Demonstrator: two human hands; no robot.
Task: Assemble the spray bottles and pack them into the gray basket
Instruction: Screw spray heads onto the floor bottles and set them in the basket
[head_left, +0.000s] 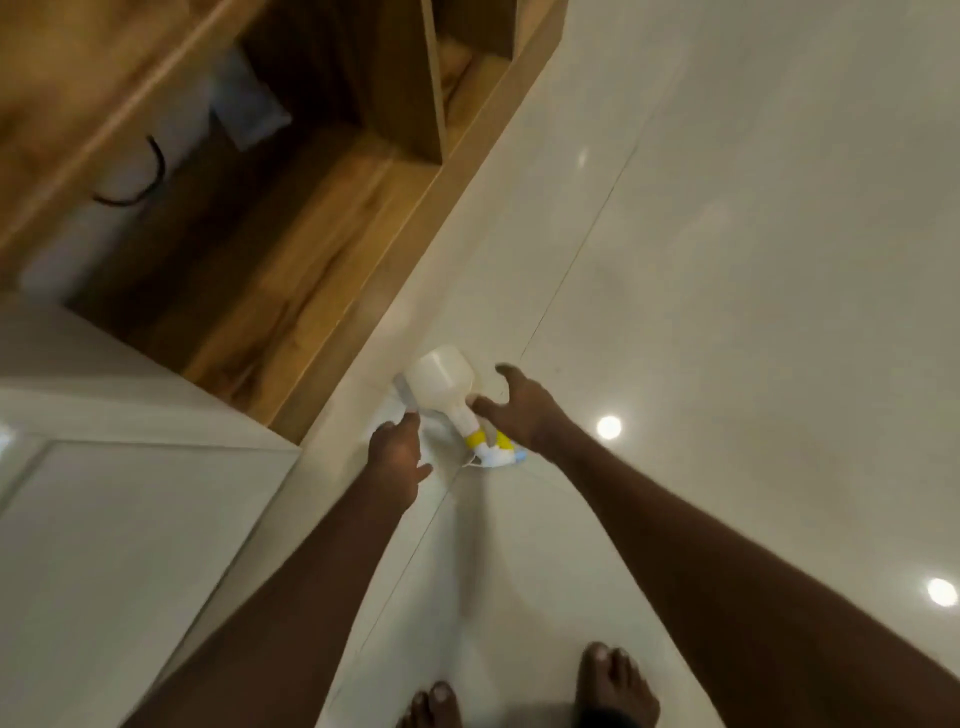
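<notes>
A white spray bottle (442, 385) with a yellow collar and a white and blue spray head (491, 456) is low over the pale floor, base pointing away from me. My left hand (396, 453) reaches in from the left, fingertips against the bottle's lower side. My right hand (521, 411) hovers on the right with its fingers spread, the thumb touching the bottle's shoulder. A second yellow part (502, 440) peeks out under my right hand. Whether the bottle rests on the floor or is lifted is unclear. The gray basket is out of view.
A wooden shelf unit (322, 218) with open compartments runs along the left; a white bag with a black handle (137, 176) sits inside. A white cabinet (130, 493) stands at the lower left. My bare feet (613, 686) are on the glossy tiles at the bottom.
</notes>
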